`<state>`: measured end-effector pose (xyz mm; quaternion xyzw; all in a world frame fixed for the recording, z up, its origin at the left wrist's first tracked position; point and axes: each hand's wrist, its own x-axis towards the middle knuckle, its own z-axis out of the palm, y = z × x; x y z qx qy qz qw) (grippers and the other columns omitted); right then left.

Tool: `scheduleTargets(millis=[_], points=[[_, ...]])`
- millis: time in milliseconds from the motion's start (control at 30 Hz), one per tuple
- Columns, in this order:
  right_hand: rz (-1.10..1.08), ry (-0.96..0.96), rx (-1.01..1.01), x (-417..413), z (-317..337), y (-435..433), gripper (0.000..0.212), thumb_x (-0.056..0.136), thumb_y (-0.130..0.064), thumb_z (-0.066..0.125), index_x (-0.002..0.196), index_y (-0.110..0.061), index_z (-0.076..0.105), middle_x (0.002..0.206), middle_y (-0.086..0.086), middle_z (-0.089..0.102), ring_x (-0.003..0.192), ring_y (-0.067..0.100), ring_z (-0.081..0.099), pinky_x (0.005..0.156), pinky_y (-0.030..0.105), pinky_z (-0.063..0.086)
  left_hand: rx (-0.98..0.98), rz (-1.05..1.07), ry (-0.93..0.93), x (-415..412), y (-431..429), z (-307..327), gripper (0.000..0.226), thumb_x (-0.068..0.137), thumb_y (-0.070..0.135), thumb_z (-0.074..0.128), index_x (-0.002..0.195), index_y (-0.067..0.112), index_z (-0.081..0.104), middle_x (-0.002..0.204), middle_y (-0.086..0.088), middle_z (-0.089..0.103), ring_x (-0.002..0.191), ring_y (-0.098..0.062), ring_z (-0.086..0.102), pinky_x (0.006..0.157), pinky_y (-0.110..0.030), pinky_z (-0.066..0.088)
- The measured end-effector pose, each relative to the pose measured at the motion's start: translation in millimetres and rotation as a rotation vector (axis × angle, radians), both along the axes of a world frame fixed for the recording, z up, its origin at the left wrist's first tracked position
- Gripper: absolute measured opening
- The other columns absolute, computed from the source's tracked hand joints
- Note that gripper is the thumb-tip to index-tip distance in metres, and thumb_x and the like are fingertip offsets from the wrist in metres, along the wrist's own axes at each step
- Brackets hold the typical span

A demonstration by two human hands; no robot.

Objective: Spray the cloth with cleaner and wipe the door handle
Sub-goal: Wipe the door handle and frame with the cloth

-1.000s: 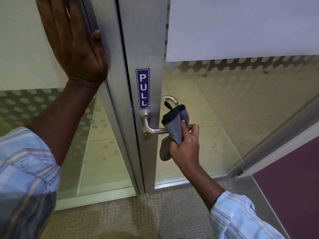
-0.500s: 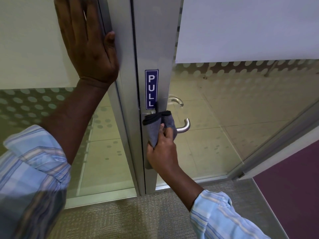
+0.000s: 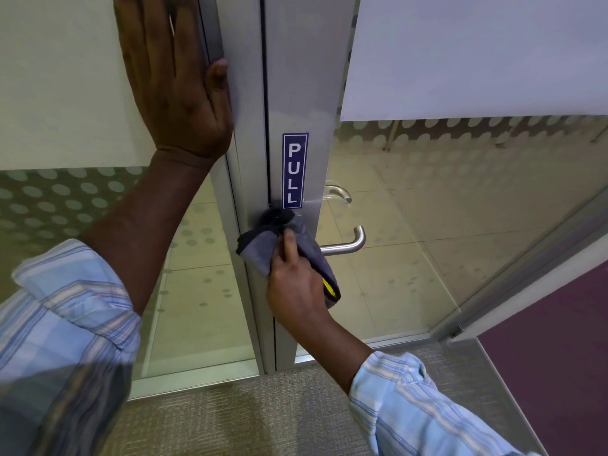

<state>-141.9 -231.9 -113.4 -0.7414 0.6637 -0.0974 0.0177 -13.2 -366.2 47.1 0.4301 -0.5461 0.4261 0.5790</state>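
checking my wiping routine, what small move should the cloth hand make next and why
Probably slide the right hand with the grey folded cloth rightward along the brushed steel lever handle. The cloth sits at the handle's base by the door frame, while the curved outer end is bare. The left hand lies flat on the frame.

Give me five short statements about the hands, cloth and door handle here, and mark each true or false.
1. The right hand presses a grey cloth against the base of the door handle. True.
2. The left hand grips the handle. False: it lies flat, fingers extended, on the door frame above.
3. The sign reads PUSH. False: it reads PULL.
4. The handle's free end is bare. True.
5. A spray bottle is in view. False: none shows.
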Motion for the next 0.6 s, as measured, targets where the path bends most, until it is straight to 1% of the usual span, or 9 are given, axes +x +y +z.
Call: scheduleTargets(millis=[100,167,200,267,300,333,433,533,600], points=[[0.043,0.124,0.012,-5.8,0.6,3.1,0.064,0.084,-0.005,0.058,0.142,0.004,0.030,0.151,0.022,0.028,0.089,0.035,0.063,0.065,0.044,0.053,0.054,-0.018,0.005,-1.3,8.3,2.5,0.046,0.091,0.015,0.052,0.129,-0.012,0.053,0.127,-0.042,0.054,0.117,-0.065,0.049,0.120,-0.020,0.007],[0.098,0.232,-0.025,-14.4,-3.2,8.4,0.055,0.083,-0.006,0.060,0.135,-0.002,0.045,0.154,0.019,0.025,0.078,0.030,0.062,0.052,0.037,0.049,0.079,-0.022,0.018,-1.3,10.3,3.8,0.046,0.092,0.015,0.051,0.130,-0.011,0.053,0.130,-0.041,0.053,0.120,-0.063,0.048,0.121,-0.022,0.009],[0.120,0.285,-0.047,-19.5,-5.7,10.4,0.053,0.081,-0.008,0.061,0.133,-0.005,0.049,0.154,0.017,0.025,0.072,0.028,0.060,0.047,0.033,0.044,0.089,-0.012,0.014,-1.3,11.2,4.7,0.047,0.093,0.016,0.049,0.132,-0.010,0.053,0.131,-0.040,0.052,0.122,-0.062,0.047,0.121,-0.025,0.012],[0.148,0.343,-0.091,-29.3,-10.6,12.6,0.054,0.078,-0.012,0.065,0.131,-0.009,0.053,0.153,0.013,0.032,0.064,0.024,0.056,0.043,0.029,0.036,0.128,-0.010,0.003,-1.4,12.9,5.2,0.048,0.094,0.019,0.046,0.134,-0.008,0.051,0.135,-0.038,0.051,0.126,-0.059,0.046,0.120,-0.038,0.024],[0.156,0.351,-0.108,-33.4,-12.2,13.3,0.057,0.077,-0.013,0.067,0.132,-0.009,0.053,0.153,0.011,0.034,0.062,0.024,0.056,0.043,0.029,0.035,0.134,-0.013,-0.004,-1.7,13.0,5.3,0.048,0.095,0.020,0.046,0.135,-0.007,0.051,0.135,-0.038,0.050,0.126,-0.059,0.045,0.117,-0.042,0.028],[0.160,0.352,-0.123,-37.2,-13.6,13.8,0.061,0.076,-0.013,0.068,0.134,-0.009,0.051,0.152,0.010,0.035,0.062,0.024,0.055,0.042,0.029,0.036,0.116,-0.008,-0.007,-1.8,12.1,5.0,0.048,0.095,0.020,0.045,0.135,-0.007,0.051,0.135,-0.037,0.050,0.126,-0.059,0.045,0.117,-0.042,0.028],[0.186,0.332,-0.160,-47.9,-17.6,15.0,0.067,0.078,-0.010,0.064,0.141,-0.008,0.042,0.154,0.008,0.034,0.064,0.025,0.055,0.043,0.032,0.047,0.092,-0.002,0.001,-0.4,11.5,4.8,0.048,0.093,0.018,0.049,0.133,-0.009,0.053,0.133,-0.038,0.051,0.124,-0.061,0.046,0.121,-0.026,0.013],[0.219,0.348,-0.199,-60.4,-20.2,16.6,0.068,0.078,-0.007,0.058,0.143,-0.009,0.039,0.156,0.006,0.030,0.063,0.025,0.053,0.043,0.034,0.049,0.090,0.003,-0.007,-0.5,9.9,3.8,0.046,0.092,0.015,0.051,0.130,-0.011,0.054,0.130,-0.041,0.052,0.120,-0.063,0.048,0.120,-0.021,0.008],[0.256,0.347,-0.201,-68.6,-22.9,16.6,0.069,0.080,-0.004,0.051,0.147,-0.009,0.032,0.159,0.006,0.023,0.066,0.027,0.053,0.045,0.036,0.049,0.084,0.009,-0.002,-2.3,10.8,4.2,0.045,0.091,0.014,0.052,0.128,-0.013,0.054,0.126,-0.044,0.053,0.117,-0.065,0.049,0.120,-0.020,0.007]])
